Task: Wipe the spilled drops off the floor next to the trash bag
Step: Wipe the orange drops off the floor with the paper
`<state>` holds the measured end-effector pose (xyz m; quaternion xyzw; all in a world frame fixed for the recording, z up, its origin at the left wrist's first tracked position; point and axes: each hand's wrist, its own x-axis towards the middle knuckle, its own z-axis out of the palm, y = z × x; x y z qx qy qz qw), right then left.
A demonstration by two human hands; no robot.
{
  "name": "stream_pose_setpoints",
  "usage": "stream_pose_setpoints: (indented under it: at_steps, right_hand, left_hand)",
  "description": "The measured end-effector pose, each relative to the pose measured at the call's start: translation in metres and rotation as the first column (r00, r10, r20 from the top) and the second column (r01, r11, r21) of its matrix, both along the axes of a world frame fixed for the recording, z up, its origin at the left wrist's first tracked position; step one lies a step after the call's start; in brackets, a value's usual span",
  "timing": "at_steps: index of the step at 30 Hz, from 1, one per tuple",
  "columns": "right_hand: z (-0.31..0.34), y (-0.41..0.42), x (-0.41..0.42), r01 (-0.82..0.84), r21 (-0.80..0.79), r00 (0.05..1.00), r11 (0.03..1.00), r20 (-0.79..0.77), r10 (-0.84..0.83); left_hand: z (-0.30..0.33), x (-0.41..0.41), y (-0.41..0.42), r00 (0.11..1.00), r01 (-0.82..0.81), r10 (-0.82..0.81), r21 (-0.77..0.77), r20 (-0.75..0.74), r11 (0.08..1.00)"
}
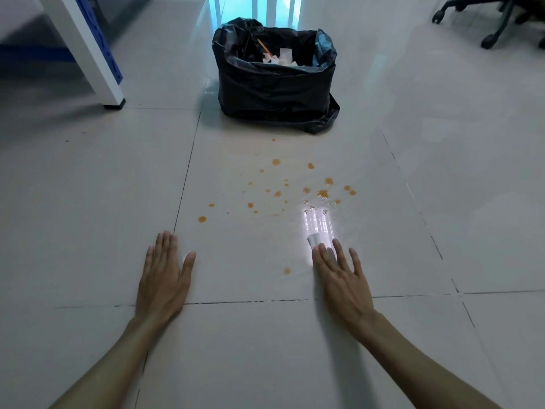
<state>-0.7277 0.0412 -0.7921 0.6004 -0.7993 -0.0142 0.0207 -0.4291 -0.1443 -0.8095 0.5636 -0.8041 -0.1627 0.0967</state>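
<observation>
Several orange drops [323, 193] are scattered over the pale floor tiles in front of the black trash bag [275, 90], which stands open with paper scraps inside. One lone drop [287, 271] lies between my hands, another [202, 219] just beyond my left hand. My left hand [163, 278] rests flat on the floor, fingers together, holding nothing. My right hand [339, 276] lies flat with fingers spread, pressing a small white tissue [313, 240] to the floor; only its tip shows past my index finger. A bright glare covers the floor right there.
A white desk leg [97, 60] with a blue panel stands at the far left. The black wheeled base of an office chair [489, 28] is at the far right. Dark tile joints [182, 184] cross the floor.
</observation>
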Motion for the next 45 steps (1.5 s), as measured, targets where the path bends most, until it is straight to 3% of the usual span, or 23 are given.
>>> stream_pose_setpoints:
  at_steps: [6, 13, 16, 18, 21, 26, 28, 31, 36, 40, 45]
  right_hand:
    - [-0.005, 0.000, 0.040, 0.077, -0.038, 0.987, 0.996, 0.145, -0.071]
    - [-0.013, -0.025, 0.101, -0.231, -0.033, 0.960, 0.972, 0.157, 0.233]
    - [-0.006, -0.015, 0.068, -0.419, -0.012, 0.905, 0.908, 0.077, 0.419]
    - [0.000, 0.002, 0.032, -0.457, 0.032, 0.889, 0.889, 0.029, 0.457]
    - [0.006, 0.025, -0.027, -0.269, 0.067, 0.961, 0.961, -0.047, 0.272]
    - [0.000, 0.011, -0.067, -0.016, -0.029, 0.999, 0.999, -0.032, 0.016]
    - [-0.002, -0.005, -0.068, 0.079, -0.019, 0.996, 0.997, 0.036, -0.078]
    - [0.001, -0.029, -0.080, 0.213, -0.010, 0.972, 0.977, 0.100, -0.211]
    - [0.010, -0.079, -0.068, 0.352, 0.041, 0.914, 0.935, 0.201, -0.353]
    - [0.004, -0.123, -0.019, 0.209, -0.036, 0.939, 0.977, 0.288, -0.190]
    - [-0.010, -0.193, 0.068, -0.114, -0.113, 0.945, 0.987, 0.295, 0.143]
  left_hand:
    - [0.007, -0.001, 0.002, 1.000, -0.002, 0.003, 0.030, -0.016, 1.000]
    - [0.010, 0.000, 0.003, 0.998, -0.007, 0.007, 0.015, -0.055, 1.000]
    - [0.011, 0.000, 0.002, 0.995, -0.009, 0.011, 0.019, -0.099, 1.000]
    - [0.011, 0.002, -0.001, 0.986, -0.039, 0.043, 0.024, -0.162, 0.999]
    - [0.010, 0.001, -0.006, 0.971, -0.073, 0.075, 0.019, -0.228, 0.997]
    - [0.012, 0.001, -0.032, 0.996, -0.060, 0.054, -0.098, -0.067, 0.993]
    - [0.014, 0.001, -0.051, 0.999, -0.049, 0.049, -0.053, 0.009, 0.997]
    - [0.009, -0.006, -0.065, 0.997, -0.077, 0.077, 0.054, 0.008, 0.996]
    - [-0.008, -0.011, -0.071, 0.991, -0.090, 0.100, -0.107, 0.088, 0.990]
    - [-0.008, -0.012, -0.071, 0.994, -0.080, 0.089, -0.117, 0.071, 0.990]
    - [-0.010, -0.013, -0.073, 0.993, -0.083, 0.092, -0.117, 0.070, 0.990]
